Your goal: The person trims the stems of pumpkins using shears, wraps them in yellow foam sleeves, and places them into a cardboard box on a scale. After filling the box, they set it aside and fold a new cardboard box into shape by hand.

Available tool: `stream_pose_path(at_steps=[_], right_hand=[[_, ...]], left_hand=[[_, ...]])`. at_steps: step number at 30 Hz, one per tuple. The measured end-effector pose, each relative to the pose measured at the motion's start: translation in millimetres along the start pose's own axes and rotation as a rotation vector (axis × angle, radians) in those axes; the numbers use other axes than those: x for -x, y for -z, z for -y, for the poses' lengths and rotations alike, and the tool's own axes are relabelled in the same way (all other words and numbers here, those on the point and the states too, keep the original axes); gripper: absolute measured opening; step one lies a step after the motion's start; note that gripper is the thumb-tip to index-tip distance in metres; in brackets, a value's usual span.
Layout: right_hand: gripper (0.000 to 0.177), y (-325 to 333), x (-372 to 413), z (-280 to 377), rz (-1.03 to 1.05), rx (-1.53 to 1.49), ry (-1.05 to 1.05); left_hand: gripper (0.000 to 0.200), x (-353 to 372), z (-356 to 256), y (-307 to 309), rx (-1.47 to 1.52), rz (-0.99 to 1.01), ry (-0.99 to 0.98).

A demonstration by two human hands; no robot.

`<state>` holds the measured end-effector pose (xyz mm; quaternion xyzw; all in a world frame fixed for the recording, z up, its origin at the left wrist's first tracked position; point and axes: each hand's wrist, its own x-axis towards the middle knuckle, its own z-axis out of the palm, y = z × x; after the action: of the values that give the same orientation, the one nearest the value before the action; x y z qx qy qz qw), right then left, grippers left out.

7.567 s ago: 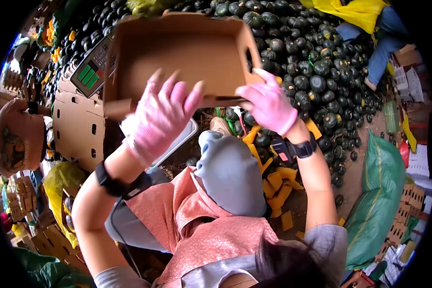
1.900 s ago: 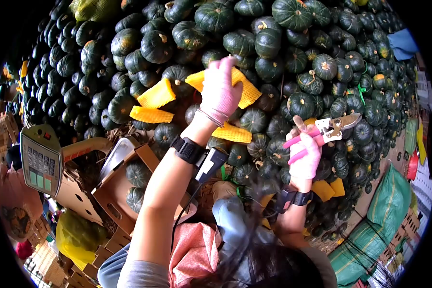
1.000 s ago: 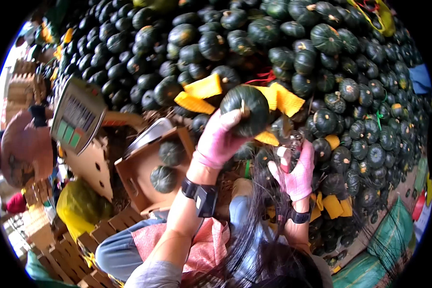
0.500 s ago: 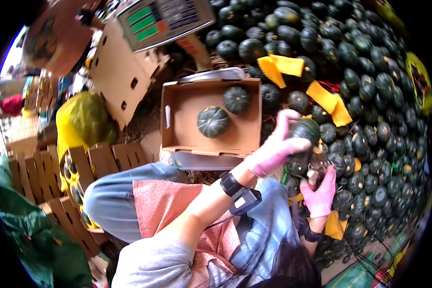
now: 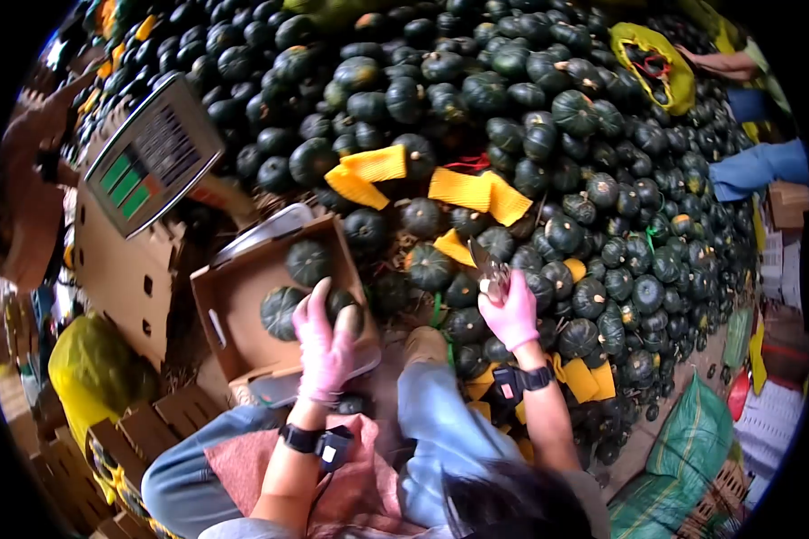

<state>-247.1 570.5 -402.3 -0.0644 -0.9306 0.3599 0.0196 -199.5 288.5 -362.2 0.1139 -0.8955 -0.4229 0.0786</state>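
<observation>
Held pumpkin (image 5: 346,310) moved, seemingly into box (image 5: 243,314).

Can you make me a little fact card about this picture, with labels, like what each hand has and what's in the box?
Box: brown cardboard, open, with two green pumpkins inside
Left hand: pink glove, holding another pumpkin at the box's right side; can't tell if it touches the bottom
Right hand: pink glove, holding metal clippers
Up ahead: big pumpkin heap with yellow sleeves on it
Beyond the box, to the left: scale display with green panels
</observation>
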Motion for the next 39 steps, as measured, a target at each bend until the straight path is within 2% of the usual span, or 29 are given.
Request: stream_pose_path(at_steps=[1, 2, 3, 4, 5, 6, 7, 8, 9, 10, 12, 13, 14, 16, 18, 20, 21, 22, 23, 24, 26, 28, 29, 30, 31, 33, 36, 38, 39], right_hand=[[0.047, -9, -17, -15, -0.008, 0.074, -0.029], [0.053, 5, -41, 16, -0.061, 0.067, 0.048], [0.051, -2, -64, 7, -0.194, 0.141, 0.24], [0.055, 0, -88, 21, -0.185, 0.221, 0.294], [0.057, -10, -116, 19, -0.297, 0.293, 0.408], [0.055, -9, -140, 30, -0.275, 0.397, 0.457], [0.048, -20, -170, 27, -0.37, 0.481, 0.525], [0.032, -28, -198, 26, -0.454, 0.603, 0.588], [0.02, -36, -221, 23, -0.482, 0.735, 0.583], [0.015, -43, -240, 21, -0.531, 0.902, 0.528], [0.015, -44, -261, 22, -0.247, 0.978, 0.277], [0.016, -44, -266, 22, -0.256, 1.031, 0.35], [0.016, -41, -268, 26, -0.256, 1.031, 0.353], [0.023, -29, -269, 33, -0.216, 0.972, 0.28], [0.047, -11, -259, 31, -0.124, 0.654, 0.114], [0.052, -2, -246, 27, -0.205, 0.676, 0.203], [0.058, -3, -244, 29, -0.214, 0.779, 0.218], [0.064, -4, -245, 29, -0.142, 0.798, 0.159], [0.064, -7, -243, 32, -0.07, 0.753, 0.093], [0.064, -12, -242, 32, 0.004, 0.704, 0.029], [0.058, -30, -233, 22, -0.116, 0.689, 0.201], [0.056, -56, -233, 8, -0.29, 0.732, 0.488], [0.055, -65, -232, 10, -0.212, 0.715, 0.435], [0.055, -77, -233, 15, -0.063, 0.673, 0.206], [0.056, -86, -236, 14, -0.074, 0.663, 0.16], [0.053, -96, -236, 18, -0.104, 0.643, 0.092], [0.054, -100, -237, 15, -0.16, 0.655, 0.108], [0.049, -86, -234, 19, -0.172, 0.425, -0.025], [0.049, -76, -224, 30, -0.274, 0.295, -0.049]], left_hand=[[0.044, 3, 23, 1, -0.072, 0.065, -0.023], [0.041, 4, 40, 2, -0.144, 0.122, -0.045], [0.039, 3, 28, 8, -0.175, 0.142, 0.045], [0.041, 2, 30, 9, -0.324, 0.145, 0.007], [0.043, -3, 21, 12, -0.376, 0.128, -0.001], [0.045, -9, 8, 15, -0.427, 0.106, -0.01], [0.049, -15, -2, 13, -0.477, 0.048, -0.034], [0.054, -21, -10, 13, -0.484, 0.042, -0.047], [0.055, -25, -11, 11, -0.46, 0.019, -0.069], [0.057, -29, -12, 10, -0.436, -0.004, -0.092], [0.058, -37, -19, 6, -0.365, -0.007, -0.079], [0.058, -41, -22, 5, -0.286, -0.01, -0.062], [0.059, -44, -22, 3, -0.272, 0.039, -0.038], [0.059, -54, -29, -4, -0.286, 0.058, -0.16], [0.056, -64, -39, -13, -0.058, 0.133, -0.149], [0.054, -77, -58, -20, 0.069, 0.208, -0.143], [0.053, -81, -59, -30, 0.075, 0.214, -0.195], [0.053, -85, -61, -39, 0.081, 0.215, -0.256], [0.051, -88, -66, -44, 0.062, 0.223, -0.316], [0.05, -87, -72, -47, 0.112, 0.276, -0.273], [0.049, -83, -80, -48, 0.111, 0.32, -0.333], [0.046, -77, -78, -49, 0.073, 0.381, -0.334], [0.046, -76, -73, -49, 0.089, 0.422, -0.298], [0.045, -75, -67, -49, 0.106, 0.466, -0.257], [0.044, -76, -62, -49, 0.162, 0.497, -0.153], [0.044, -84, -50, -53, 0.144, 0.48, -0.143], [0.047, -98, -49, -56, 0.098, 0.472, -0.16], [0.051, -105, -54, -59, 0.253, 0.413, -0.105], [0.058, -106, -50, -66, 0.342, 0.385, -0.034]])
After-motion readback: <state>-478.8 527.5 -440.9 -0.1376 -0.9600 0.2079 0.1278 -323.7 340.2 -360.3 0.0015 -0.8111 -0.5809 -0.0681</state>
